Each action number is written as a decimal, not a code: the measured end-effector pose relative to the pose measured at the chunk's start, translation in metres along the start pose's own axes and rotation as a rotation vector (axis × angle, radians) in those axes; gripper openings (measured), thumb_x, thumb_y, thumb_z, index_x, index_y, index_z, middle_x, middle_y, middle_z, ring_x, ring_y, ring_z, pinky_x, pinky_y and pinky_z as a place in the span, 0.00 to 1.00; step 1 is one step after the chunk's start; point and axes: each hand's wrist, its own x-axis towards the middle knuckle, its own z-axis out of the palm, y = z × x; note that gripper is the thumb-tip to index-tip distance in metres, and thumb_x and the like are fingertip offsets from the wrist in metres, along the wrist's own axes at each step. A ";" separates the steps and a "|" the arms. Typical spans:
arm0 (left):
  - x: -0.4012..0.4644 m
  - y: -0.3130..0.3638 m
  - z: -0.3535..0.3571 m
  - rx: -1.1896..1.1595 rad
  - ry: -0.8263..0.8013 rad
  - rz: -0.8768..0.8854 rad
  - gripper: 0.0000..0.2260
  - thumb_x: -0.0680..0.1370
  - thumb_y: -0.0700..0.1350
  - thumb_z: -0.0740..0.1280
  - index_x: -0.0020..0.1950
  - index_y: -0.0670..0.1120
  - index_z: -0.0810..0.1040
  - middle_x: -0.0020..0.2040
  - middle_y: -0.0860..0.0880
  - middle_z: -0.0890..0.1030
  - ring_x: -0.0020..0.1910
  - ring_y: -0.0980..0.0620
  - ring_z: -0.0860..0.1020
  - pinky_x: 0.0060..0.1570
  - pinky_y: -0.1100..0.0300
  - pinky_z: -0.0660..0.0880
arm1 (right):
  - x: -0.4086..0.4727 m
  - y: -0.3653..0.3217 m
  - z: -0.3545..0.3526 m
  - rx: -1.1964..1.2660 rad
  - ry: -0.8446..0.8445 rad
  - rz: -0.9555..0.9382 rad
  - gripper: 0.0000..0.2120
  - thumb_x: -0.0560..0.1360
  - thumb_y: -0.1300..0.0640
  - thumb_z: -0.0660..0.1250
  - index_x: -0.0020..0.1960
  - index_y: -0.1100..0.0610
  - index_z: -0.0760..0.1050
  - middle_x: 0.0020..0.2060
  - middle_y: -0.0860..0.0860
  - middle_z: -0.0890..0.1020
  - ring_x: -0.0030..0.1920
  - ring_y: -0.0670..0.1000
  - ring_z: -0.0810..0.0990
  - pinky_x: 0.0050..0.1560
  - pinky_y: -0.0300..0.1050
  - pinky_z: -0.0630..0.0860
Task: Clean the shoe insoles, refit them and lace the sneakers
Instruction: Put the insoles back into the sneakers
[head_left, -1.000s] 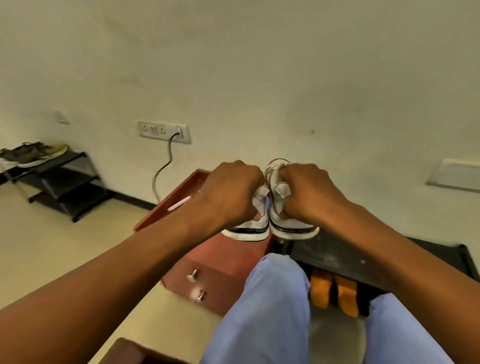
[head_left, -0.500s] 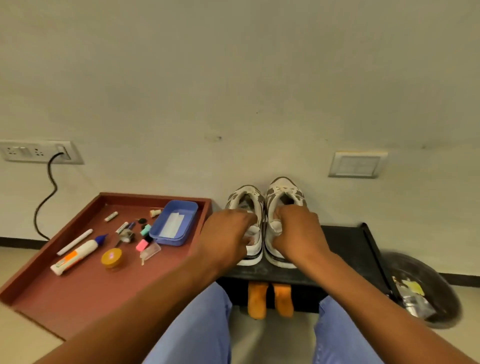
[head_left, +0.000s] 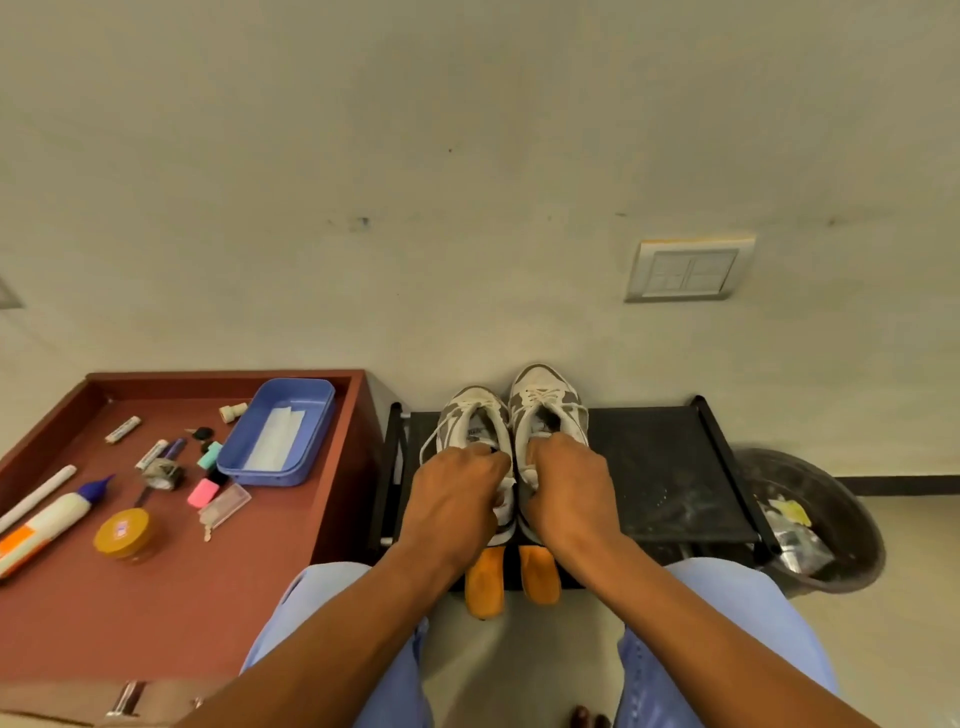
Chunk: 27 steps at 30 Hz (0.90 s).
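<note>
Two white-and-grey laced sneakers stand side by side, toes toward the wall, on the top shelf of a black shoe rack (head_left: 670, 467). My left hand (head_left: 457, 493) grips the heel of the left sneaker (head_left: 470, 415). My right hand (head_left: 569, 488) grips the heel of the right sneaker (head_left: 545, 400). Both heels are hidden under my fingers. Two orange insoles (head_left: 511, 577) lie on the lower level, poking out below the shelf edge between my knees.
A reddish wooden cabinet top (head_left: 182, 587) at the left holds a blue plastic tray (head_left: 278, 431), a glue bottle (head_left: 47, 519), a round yellow tin (head_left: 123, 531), markers and erasers. A dark waste bin (head_left: 815, 519) stands right of the rack. The wall is close behind.
My hands brought the pair of sneakers down from mid-air and set them on the rack's top shelf. The view tilted down and right, so the cabinet top and bin came into sight.
</note>
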 end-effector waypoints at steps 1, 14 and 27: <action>0.001 0.000 0.003 0.006 -0.007 -0.001 0.09 0.70 0.42 0.72 0.39 0.50 0.72 0.41 0.51 0.78 0.39 0.49 0.77 0.37 0.53 0.76 | -0.001 0.001 0.004 -0.008 0.000 -0.004 0.04 0.76 0.59 0.68 0.50 0.54 0.80 0.47 0.52 0.82 0.46 0.53 0.82 0.44 0.43 0.78; -0.008 -0.001 0.023 0.008 0.010 -0.013 0.05 0.71 0.40 0.69 0.42 0.49 0.75 0.39 0.50 0.76 0.36 0.49 0.75 0.37 0.51 0.78 | -0.011 0.015 0.013 0.022 0.001 0.120 0.06 0.75 0.61 0.69 0.50 0.53 0.80 0.46 0.51 0.82 0.46 0.53 0.82 0.45 0.42 0.77; -0.016 0.009 0.048 0.100 -0.107 -0.004 0.09 0.69 0.42 0.75 0.41 0.48 0.75 0.38 0.48 0.78 0.34 0.45 0.78 0.30 0.54 0.74 | -0.009 0.022 0.032 0.000 -0.076 0.159 0.07 0.80 0.57 0.67 0.58 0.53 0.79 0.53 0.52 0.82 0.52 0.52 0.82 0.53 0.45 0.81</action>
